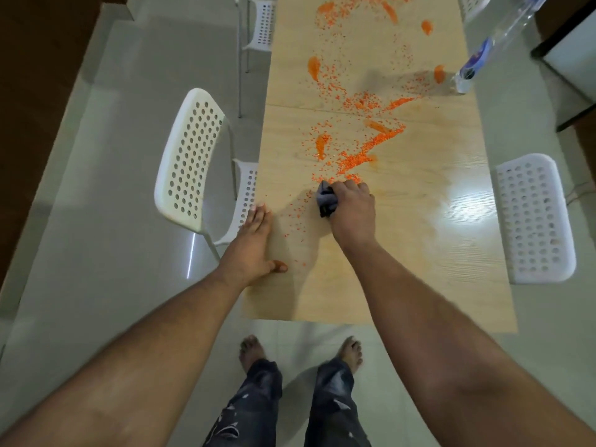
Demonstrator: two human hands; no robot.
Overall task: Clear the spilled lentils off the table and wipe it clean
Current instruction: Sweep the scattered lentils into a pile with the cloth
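Orange lentils lie scattered in streaks and small heaps along the middle of the long wooden table, from the far end down to my hands. My right hand grips a bunched grey cloth and presses it on the tabletop at the near edge of the spill. Loose lentils dot the wood left of the cloth. My left hand lies flat, fingers straight, along the table's left edge, its thumb on the tabletop.
A clear plastic bottle with a blue label stands at the table's far right. White perforated chairs stand at the left, right and far left. My bare feet stand on the pale tiled floor at the near end.
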